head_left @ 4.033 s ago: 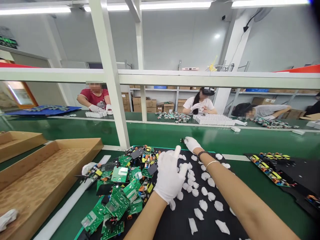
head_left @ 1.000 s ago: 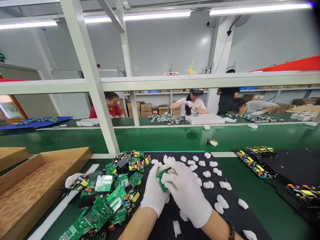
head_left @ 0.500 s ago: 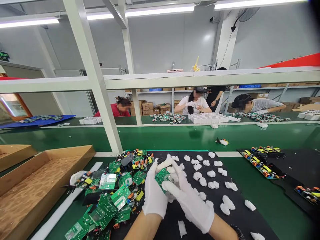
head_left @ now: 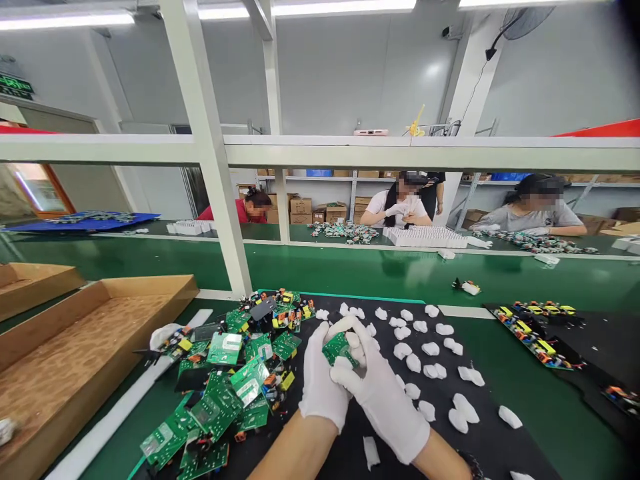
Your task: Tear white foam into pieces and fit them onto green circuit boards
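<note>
Both my hands wear white gloves and meet around one small green circuit board point(head_left: 339, 348) over the black mat point(head_left: 400, 453). My left hand point(head_left: 321, 380) grips the board along its left side. My right hand point(head_left: 377, 387) has its fingers curled over the board's right side, thumb across its lower edge. The board's underside is hidden by the gloves. Left of my hands lies a heap of green circuit boards point(head_left: 216, 403) with yellow, orange and black parts. Many small white wads point(head_left: 430, 349) are spread over the mat to the right.
A shallow cardboard tray point(head_left: 105, 293) stands at left beside a white strip point(head_left: 135, 393). A metal frame post point(head_left: 213, 153) rises ahead. On the green belt lies a single board point(head_left: 467, 287); a black tray point(head_left: 545, 333) with boards is at right. Several people point(head_left: 397, 203) work across the belt.
The view has shifted slightly. The board has turned a little in my hands, and my fingers have closed further around it. The person at far right has raised their head.
</note>
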Tool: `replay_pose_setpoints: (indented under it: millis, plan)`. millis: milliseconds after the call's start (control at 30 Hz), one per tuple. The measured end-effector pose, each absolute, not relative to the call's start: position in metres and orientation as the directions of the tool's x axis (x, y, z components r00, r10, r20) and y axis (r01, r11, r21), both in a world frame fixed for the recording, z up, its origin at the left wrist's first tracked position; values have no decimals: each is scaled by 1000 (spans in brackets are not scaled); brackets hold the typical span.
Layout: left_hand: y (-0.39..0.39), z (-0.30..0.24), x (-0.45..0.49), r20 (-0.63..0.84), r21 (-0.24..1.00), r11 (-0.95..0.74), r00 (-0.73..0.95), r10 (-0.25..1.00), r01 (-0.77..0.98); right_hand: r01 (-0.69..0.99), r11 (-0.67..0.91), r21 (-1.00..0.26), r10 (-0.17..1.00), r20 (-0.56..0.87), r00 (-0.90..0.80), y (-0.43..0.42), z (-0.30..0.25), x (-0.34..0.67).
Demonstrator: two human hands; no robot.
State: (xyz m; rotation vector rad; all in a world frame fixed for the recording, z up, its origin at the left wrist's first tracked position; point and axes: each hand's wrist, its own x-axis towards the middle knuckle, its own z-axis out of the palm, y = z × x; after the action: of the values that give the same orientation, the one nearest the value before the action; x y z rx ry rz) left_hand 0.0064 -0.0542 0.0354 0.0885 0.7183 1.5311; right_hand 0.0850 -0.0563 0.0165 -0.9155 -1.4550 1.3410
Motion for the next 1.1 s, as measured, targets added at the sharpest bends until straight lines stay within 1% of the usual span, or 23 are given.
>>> replay_pose_setpoints:
  millis: [100,167,233,300,433,533,633,667,733,800,867,933,1033,1100]
  plan:
    - [-57,40,10,-331,496,45,-141,933,-867,-108,154,-982,939,179,-293,-55,20,85]
    - [-58,39,12,-288,540,-3,-188,939,-842,-141,147,-979,938,184,-294,-54,24,84]
    - [-58,36,12,-260,583,-58,-254,932,-810,-152,135,-979,949,172,-264,-55,28,85]
    - [-59,31,12,-249,615,-77,-286,925,-785,-131,136,-982,966,160,-202,-56,30,86]
    - [-62,25,11,-240,650,14,-188,952,-759,-64,198,-978,974,204,-100,-58,26,91]
    - [-62,24,10,-242,652,89,-96,965,-753,-49,252,-967,964,255,-78,-57,20,93]
    - [-62,20,8,-243,644,143,-24,970,-751,-35,258,-965,961,261,-97,-57,21,95]
    - [-63,19,7,-238,646,135,-31,971,-752,-41,255,-966,960,258,-110,-58,23,97]
    - [-66,18,4,-226,667,80,-98,969,-741,-90,245,-965,952,257,-169,-60,29,100]
    - [-69,22,1,-216,703,11,-199,956,-711,-173,200,-964,932,242,-269,-63,35,104]
    - [-72,32,1,-207,727,-33,-266,942,-685,-211,144,-967,920,209,-331,-65,38,105]
    - [-73,44,4,-212,721,-23,-252,944,-692,-188,129,-974,936,182,-303,-66,37,105]
    - [-73,56,9,-243,675,66,-137,960,-734,-104,185,-977,956,204,-212,-65,32,102]
    - [-72,57,12,-240,659,84,-103,965,-748,-48,217,-975,959,223,-174,-65,30,100]
